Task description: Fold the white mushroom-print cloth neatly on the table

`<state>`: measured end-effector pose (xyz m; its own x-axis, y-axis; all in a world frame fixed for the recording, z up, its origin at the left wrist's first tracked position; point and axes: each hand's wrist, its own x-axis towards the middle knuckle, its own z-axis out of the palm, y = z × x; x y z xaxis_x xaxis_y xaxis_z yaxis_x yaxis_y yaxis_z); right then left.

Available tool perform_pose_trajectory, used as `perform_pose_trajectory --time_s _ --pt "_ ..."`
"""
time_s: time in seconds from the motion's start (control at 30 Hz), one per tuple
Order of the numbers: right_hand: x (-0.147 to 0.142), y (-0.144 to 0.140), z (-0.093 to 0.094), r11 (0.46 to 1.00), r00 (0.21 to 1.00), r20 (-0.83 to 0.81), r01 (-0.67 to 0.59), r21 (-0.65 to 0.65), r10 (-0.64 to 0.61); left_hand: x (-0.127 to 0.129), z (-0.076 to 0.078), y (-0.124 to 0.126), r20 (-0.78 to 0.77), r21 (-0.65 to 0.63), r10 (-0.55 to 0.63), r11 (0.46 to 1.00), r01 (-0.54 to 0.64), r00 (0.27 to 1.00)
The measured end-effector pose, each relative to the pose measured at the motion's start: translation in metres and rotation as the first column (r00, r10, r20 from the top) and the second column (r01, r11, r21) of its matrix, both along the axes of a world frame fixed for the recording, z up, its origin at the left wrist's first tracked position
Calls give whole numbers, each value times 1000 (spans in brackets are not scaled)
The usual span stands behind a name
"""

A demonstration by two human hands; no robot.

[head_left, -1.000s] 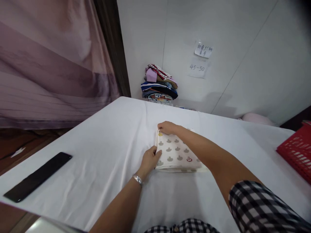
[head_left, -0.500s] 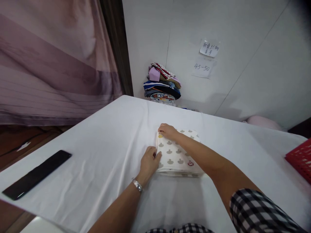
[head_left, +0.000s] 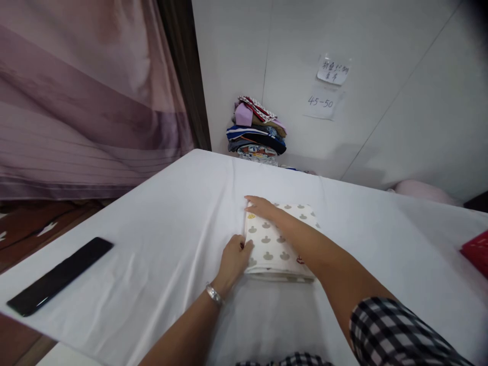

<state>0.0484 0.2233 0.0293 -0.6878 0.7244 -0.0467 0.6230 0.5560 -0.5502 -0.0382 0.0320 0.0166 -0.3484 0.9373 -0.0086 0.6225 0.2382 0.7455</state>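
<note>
- Here the folded cloth [head_left: 280,244], cream with small grey shapes printed on it, lies flat near the middle of the bench [head_left: 160,244], which is covered by a white sheet; its layers sit squared one over another, so both hands seem placed to keep the left edge lined up.
- The left hand [head_left: 233,259] rests on the sheet against the cloth's near-left corner. Its thumb lies over the top of the corner and its fingers [head_left: 238,243] are curled loosely beside the edge, close together, touching the fabric without clearly pinching it. A metal bracelet [head_left: 213,295] circles that wrist.
- The right hand [head_left: 263,207] reaches across the cloth to its far-left corner. Its fingers [head_left: 252,201] are stretched nearly flat and close together, pressing down on the corner; nothing is gripped. The forearm crosses the cloth's right half, hiding part of the print, and a checked sleeve [head_left: 396,335] shows at the lower right.
- A black flat object [head_left: 61,275] lies well apart on the bench's left end.
- A stack of folded clothes [head_left: 257,131] stands beyond the far edge of the bench, against the wall, with 2 paper notes [head_left: 328,86] stuck to the wall to its right.
- A red basket [head_left: 476,251] just shows at the right border.
</note>
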Motion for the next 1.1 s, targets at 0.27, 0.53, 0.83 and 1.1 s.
perform_pose_trajectory --time_s 0.27,0.53,0.83,1.1 --pt "-4 -14 9 970 982 130 104 219 -134 3 1 -2 -306 -88 -103 993 80 946" --pt "22 -66 1 969 992 116 15 245 -45 3 1 0 -334 -127 -129 988 91 934" --pt "10 -78 2 987 990 139 -50 154 29 0 4 1 -320 -104 -129 989 101 939" --pt "9 -106 9 993 993 8 -117 -22 118 -6 -2 6 -271 -88 -155 987 136 950"
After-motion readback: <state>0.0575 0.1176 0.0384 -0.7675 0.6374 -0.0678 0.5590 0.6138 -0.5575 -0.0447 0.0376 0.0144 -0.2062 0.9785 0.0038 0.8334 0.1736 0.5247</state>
